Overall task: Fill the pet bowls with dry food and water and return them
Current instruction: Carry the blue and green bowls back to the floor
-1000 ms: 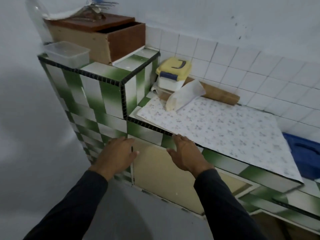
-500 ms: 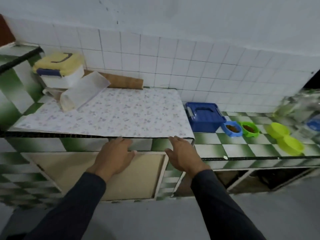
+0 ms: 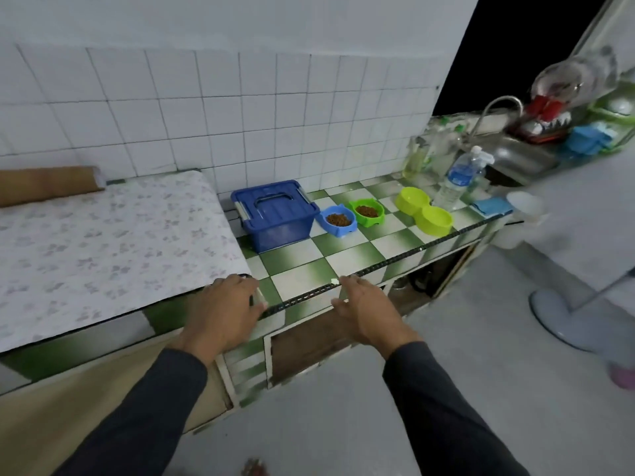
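A blue pet bowl (image 3: 337, 220) and a green pet bowl (image 3: 367, 212), both holding brown dry food, stand side by side on the green-and-white tiled counter (image 3: 330, 261). To their right lies a yellow-green double bowl (image 3: 423, 210), which looks empty. A water bottle (image 3: 458, 179) stands behind it. A blue lidded box (image 3: 274, 213) sits left of the bowls. My left hand (image 3: 225, 309) and my right hand (image 3: 369, 309) hover at the counter's front edge with relaxed fingers, holding nothing, well short of the bowls.
A flowered mat (image 3: 103, 242) covers the counter's left part, with a brown roll (image 3: 48, 185) behind it. At the far right are a sink (image 3: 519, 158) with a tap, a blue cloth (image 3: 491, 206) and a fan base (image 3: 577, 314) on the floor.
My view has swung right along the counter: the raised tiled block and yellow-lidded box left view, and the bowls, bottle and sink came in. Both hands stayed open at the counter edge.
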Demonstrator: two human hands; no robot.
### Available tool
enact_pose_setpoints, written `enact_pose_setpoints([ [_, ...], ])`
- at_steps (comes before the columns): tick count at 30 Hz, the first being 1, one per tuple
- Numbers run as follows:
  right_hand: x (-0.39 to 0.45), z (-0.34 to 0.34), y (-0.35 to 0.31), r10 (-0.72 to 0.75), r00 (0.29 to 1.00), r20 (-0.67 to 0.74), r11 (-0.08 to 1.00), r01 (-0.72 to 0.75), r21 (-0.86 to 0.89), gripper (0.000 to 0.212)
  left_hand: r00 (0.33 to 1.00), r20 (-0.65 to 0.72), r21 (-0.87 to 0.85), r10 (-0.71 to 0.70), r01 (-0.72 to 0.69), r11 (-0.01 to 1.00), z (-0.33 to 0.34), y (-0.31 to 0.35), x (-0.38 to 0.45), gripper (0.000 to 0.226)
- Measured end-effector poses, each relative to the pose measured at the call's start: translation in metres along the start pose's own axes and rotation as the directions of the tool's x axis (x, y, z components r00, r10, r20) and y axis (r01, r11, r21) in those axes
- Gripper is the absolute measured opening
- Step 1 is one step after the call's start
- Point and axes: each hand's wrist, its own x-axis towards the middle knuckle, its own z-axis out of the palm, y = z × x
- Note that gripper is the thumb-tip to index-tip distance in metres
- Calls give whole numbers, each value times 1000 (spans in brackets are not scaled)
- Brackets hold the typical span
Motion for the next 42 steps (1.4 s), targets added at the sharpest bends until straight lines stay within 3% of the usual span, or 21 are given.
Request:
enact_pose_setpoints([
  [12, 56, -21, 91, 250, 968, 31, 965, -252, 78, 58, 980, 77, -9, 183, -182, 983, 37, 78, 132, 51],
  [19, 127, -35, 129, 301, 951, 71, 947, -306, 95, 61, 967, 150, 6, 208, -211, 977, 50, 97, 218, 51],
  [33, 239, -59, 200, 247, 967, 69, 962, -253, 104, 51, 950, 231, 49, 211, -228, 972, 82, 150, 340, 48],
  [42, 325, -74, 274, 106, 988, 112, 988, -118, 101, 53, 977, 207, 31, 47, -55, 998, 115, 196, 397, 43],
])
